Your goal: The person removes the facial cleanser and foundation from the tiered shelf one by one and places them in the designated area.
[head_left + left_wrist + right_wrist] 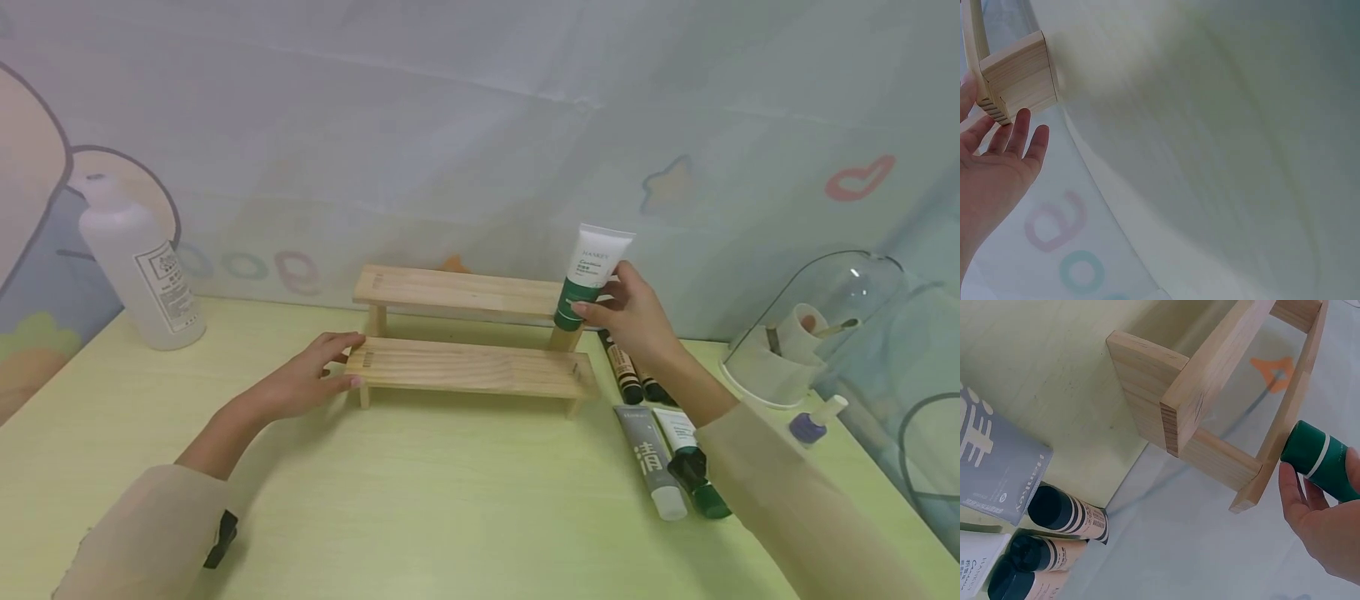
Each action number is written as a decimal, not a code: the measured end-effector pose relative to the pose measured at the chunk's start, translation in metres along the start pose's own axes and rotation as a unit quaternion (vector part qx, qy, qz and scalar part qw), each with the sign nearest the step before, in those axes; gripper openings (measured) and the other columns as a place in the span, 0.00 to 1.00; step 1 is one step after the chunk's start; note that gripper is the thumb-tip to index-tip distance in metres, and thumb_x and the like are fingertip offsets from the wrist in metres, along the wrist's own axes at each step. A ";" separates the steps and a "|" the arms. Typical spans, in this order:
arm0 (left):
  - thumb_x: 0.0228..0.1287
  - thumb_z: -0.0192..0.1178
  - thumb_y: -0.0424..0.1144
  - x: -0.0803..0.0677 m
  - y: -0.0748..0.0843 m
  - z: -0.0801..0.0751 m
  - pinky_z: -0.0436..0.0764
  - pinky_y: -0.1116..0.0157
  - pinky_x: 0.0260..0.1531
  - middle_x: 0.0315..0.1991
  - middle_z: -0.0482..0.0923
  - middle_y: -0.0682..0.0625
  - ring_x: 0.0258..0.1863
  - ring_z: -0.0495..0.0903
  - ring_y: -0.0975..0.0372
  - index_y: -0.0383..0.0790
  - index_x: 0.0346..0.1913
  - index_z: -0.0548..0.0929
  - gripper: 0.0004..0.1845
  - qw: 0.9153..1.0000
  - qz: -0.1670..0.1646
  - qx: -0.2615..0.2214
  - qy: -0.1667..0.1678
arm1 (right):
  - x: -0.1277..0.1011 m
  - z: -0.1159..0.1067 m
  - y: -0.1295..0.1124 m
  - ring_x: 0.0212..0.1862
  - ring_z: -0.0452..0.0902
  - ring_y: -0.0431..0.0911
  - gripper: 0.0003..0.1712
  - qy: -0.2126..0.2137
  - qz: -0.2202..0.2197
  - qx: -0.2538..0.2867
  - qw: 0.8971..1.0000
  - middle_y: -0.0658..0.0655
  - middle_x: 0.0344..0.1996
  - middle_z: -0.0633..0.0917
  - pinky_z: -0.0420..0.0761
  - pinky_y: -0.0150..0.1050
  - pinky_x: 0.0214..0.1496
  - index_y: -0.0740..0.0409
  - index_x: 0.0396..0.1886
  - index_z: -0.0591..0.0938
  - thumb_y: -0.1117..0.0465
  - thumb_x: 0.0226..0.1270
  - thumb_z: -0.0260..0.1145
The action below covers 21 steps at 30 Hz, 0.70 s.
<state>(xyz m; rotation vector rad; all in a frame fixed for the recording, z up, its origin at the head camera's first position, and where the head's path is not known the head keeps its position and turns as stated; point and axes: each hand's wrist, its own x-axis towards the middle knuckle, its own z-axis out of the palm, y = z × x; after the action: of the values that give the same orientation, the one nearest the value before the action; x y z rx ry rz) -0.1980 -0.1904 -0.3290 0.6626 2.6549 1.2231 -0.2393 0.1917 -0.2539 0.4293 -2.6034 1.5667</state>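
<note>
A two-step wooden shelf (pixel 468 367) stands on the table near the wall. At the left end of its lower step, my left hand (pixel 311 377) holds the board between thumb and fingers. My right hand (pixel 633 312) pinches a white and green squeeze tube (pixel 591 271), cap down and slightly tilted, at the right end of the upper step. In the right wrist view, the tube's green cap (pixel 1305 447) is close against the upper board; whether it rests there I cannot tell. The left wrist view shows my left fingers (pixel 1019 131) around the board's end.
Right of the shelf lie a grey tube (pixel 648 458), another white and green tube (pixel 678 429) and black-capped tubes (pixel 622 367). A clear dome (pixel 855 283) and a purple bottle (pixel 808 427) stand farther right. A white pump bottle (pixel 142 258) stands at the left.
</note>
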 end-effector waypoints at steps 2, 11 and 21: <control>0.68 0.51 0.40 0.000 0.000 0.000 0.59 0.41 0.56 0.64 0.49 0.32 0.60 0.56 0.40 0.29 0.69 0.51 0.33 1.000 -0.001 0.000 0.000 | -0.001 -0.001 0.000 0.48 0.75 0.56 0.31 0.000 -0.001 -0.001 1.000 0.66 0.52 0.73 0.79 0.39 0.43 0.61 0.63 0.60 0.65 0.63 0.62; 0.68 0.52 0.40 0.000 0.000 0.000 0.59 0.41 0.56 0.64 0.48 0.32 0.61 0.56 0.40 0.29 0.69 0.51 0.34 1.000 -0.001 0.000 -0.001 | -0.010 -0.011 0.006 0.44 0.76 0.55 0.32 -0.016 0.032 -0.020 0.999 0.67 0.47 0.75 0.80 0.40 0.40 0.62 0.60 0.59 0.64 0.61 0.64; 0.68 0.52 0.40 0.001 0.000 0.000 0.59 0.41 0.56 0.64 0.49 0.32 0.60 0.56 0.40 0.28 0.68 0.51 0.33 1.000 0.001 -0.001 -0.003 | -0.024 -0.031 0.016 0.37 0.78 0.54 0.37 -0.049 0.089 -0.043 0.994 0.72 0.48 0.75 0.80 0.42 0.39 0.59 0.63 0.52 0.64 0.62 0.64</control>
<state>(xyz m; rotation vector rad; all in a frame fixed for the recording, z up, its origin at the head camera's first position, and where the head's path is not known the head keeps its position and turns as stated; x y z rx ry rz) -0.1990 -0.1898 -0.3294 0.6686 2.6499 1.2221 -0.2229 0.2305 -0.2574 0.2826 -2.8428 1.5099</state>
